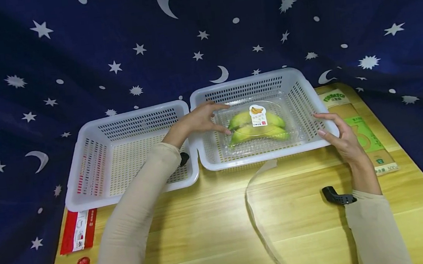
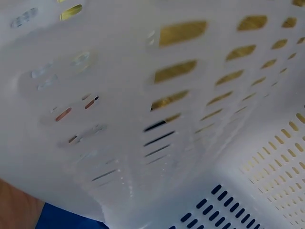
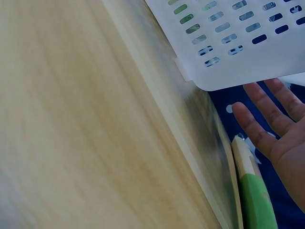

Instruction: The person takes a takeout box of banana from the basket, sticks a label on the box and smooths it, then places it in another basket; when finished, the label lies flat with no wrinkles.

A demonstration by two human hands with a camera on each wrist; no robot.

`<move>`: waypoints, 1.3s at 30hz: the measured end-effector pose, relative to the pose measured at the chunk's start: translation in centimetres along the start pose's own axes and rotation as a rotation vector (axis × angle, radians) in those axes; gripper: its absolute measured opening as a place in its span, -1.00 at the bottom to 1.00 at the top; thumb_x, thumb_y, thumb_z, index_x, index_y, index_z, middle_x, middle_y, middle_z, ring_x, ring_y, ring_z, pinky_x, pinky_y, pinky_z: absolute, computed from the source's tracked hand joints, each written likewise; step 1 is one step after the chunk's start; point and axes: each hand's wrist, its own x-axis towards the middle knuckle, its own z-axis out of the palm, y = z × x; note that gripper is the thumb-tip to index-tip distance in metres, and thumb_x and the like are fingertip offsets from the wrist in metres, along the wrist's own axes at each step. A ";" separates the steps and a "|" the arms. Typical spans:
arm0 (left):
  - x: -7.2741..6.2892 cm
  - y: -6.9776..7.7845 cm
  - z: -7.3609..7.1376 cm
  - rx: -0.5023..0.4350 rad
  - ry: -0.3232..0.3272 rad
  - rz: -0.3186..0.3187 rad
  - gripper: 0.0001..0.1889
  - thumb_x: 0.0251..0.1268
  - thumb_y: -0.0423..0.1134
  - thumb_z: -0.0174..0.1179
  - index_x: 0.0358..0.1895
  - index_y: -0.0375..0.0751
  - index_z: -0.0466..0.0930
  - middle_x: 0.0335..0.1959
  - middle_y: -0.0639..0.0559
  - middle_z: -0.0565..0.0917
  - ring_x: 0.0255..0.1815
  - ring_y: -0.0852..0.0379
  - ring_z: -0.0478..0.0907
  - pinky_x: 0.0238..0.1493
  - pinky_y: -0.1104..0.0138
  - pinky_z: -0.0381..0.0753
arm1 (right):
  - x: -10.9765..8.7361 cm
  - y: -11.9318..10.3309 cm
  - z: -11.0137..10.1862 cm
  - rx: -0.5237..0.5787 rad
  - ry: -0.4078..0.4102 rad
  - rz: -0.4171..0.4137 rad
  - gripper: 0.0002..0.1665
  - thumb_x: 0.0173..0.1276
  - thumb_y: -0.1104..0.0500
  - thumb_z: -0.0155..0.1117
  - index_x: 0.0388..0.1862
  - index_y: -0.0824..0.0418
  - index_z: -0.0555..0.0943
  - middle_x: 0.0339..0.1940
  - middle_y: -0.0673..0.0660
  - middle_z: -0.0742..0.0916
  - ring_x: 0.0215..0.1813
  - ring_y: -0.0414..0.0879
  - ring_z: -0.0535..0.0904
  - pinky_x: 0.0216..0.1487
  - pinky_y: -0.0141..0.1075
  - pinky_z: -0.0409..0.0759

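A clear plastic box (image 1: 292, 130) holding green-yellow bananas (image 1: 259, 132) lies in the right white basket (image 1: 214, 161). On its lid is a white label (image 1: 258, 116) with a banana picture. My left hand (image 1: 203, 119) reaches over that basket's left rim, thumb and fingers spread at the box's left edge. Whether they touch the box I cannot tell. Over the right rim lies my right hand (image 1: 345, 137), thumb and forefinger pointing inward. Its other fingers (image 3: 257, 126) are straight and spread just outside the basket's corner in the right wrist view.
Left of it stands a second white basket (image 1: 104, 199). A red packet (image 1: 76, 232) and a red lollipop (image 1: 83, 263) lie at the table's left. A pale ribbon (image 1: 252, 213) runs down the middle. At right lies a green and tan package (image 1: 366, 133). Behind hangs a starry blue cloth (image 1: 173, 58).
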 end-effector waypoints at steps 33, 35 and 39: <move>-14.0 2.6 0.7 -0.057 0.288 0.044 -0.42 0.44 0.19 0.01 0.41 0.02 0.37 0.30 0.08 0.46 0.20 0.11 0.45 0.24 0.16 0.49 | 1.5 0.1 -2.8 0.061 0.009 0.051 -0.42 0.34 0.55 -0.02 0.34 0.36 0.40 0.24 0.08 0.47 0.11 -0.14 0.49 -0.10 -0.54 0.59; -15.2 2.4 1.0 -0.066 0.319 0.035 -0.44 0.45 0.17 0.02 0.41 0.04 0.37 0.31 0.11 0.46 0.19 0.14 0.45 0.24 0.15 0.49 | 1.3 -0.1 -3.0 0.004 -0.013 0.027 -0.43 0.37 0.53 -0.03 0.37 0.38 0.37 0.29 0.03 0.46 0.17 -0.15 0.44 -0.02 -0.57 0.53; -18.8 2.7 2.3 -0.060 0.393 0.021 -0.48 0.45 0.08 0.08 0.41 0.09 0.36 0.31 0.15 0.45 0.28 0.14 0.42 0.32 0.08 0.44 | 0.0 -1.0 -3.4 -0.077 -0.023 -0.019 -0.42 0.43 0.49 -0.11 0.43 0.38 0.30 0.38 0.00 0.43 0.29 -0.17 0.37 0.06 -0.60 0.39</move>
